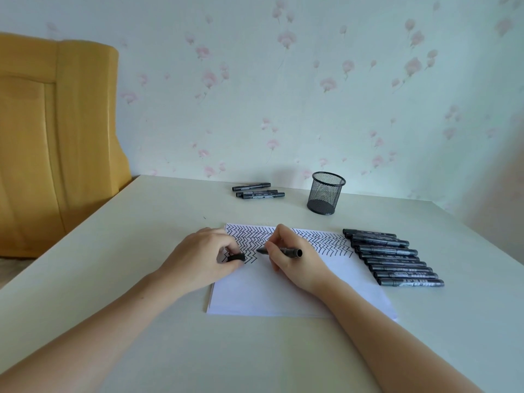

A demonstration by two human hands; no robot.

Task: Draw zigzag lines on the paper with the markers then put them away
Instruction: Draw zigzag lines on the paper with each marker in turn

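Observation:
A white sheet of paper (272, 293) lies on the table, its far half covered with black zigzag lines. My right hand (295, 259) grips a black marker (289, 252) lying sideways, its uncapped tip pointing left just above the zigzags. My left hand (201, 256) pinches the marker's black cap (236, 257) a short gap to the left of the tip. Several black markers (394, 258) lie in a row right of the paper. Three more markers (258, 190) lie at the back of the table.
A black mesh pen cup (326, 192) stands upright at the back, right of the three markers, with nothing seen inside. A yellow chair (56, 137) stands beyond the table's left edge. A flowered wall closes the far side.

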